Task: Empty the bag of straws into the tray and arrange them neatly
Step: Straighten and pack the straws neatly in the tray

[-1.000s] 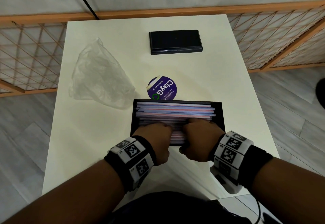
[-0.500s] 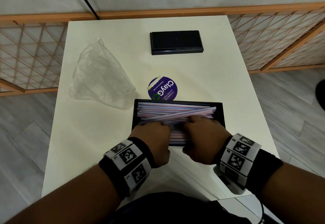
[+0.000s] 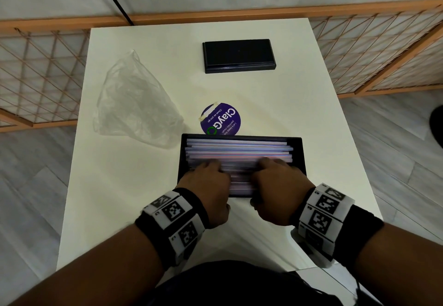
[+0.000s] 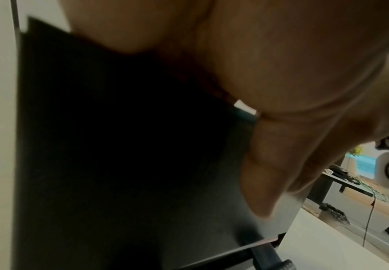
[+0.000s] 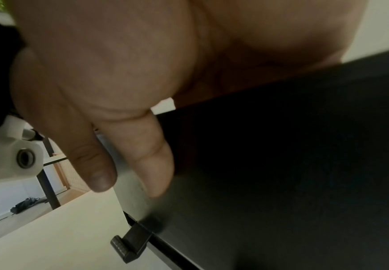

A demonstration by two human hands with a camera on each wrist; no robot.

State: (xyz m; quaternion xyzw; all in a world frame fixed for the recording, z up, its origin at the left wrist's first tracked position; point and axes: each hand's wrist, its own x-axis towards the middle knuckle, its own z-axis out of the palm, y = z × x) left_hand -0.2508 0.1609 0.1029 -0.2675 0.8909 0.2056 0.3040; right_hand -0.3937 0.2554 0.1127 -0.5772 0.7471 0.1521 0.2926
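Note:
A black tray (image 3: 299,154) sits near the table's front edge, filled with pink, white and blue straws (image 3: 239,149) that lie lengthwise, left to right. My left hand (image 3: 211,183) and right hand (image 3: 271,183) rest side by side over the tray's near half. Their fingers lie on top of the straws and the thumbs hang at the near wall. In the left wrist view a thumb (image 4: 270,173) hangs against the dark tray wall (image 4: 119,146). The right wrist view shows digits (image 5: 152,160) beside the same wall (image 5: 281,164). The near straws are hidden under both hands.
The crumpled clear plastic bag (image 3: 136,104) lies flat to the left of the tray. A round purple sticker (image 3: 221,118) is just behind the tray, and a black rectangular box (image 3: 238,56) sits at the table's far side. Orange lattice railings flank the white table (image 3: 124,185).
Half a second ago a few top straws lay skewed across the pile; they now lie parallel with the others. Both hands have stayed on the tray's near half, shifting only slightly.

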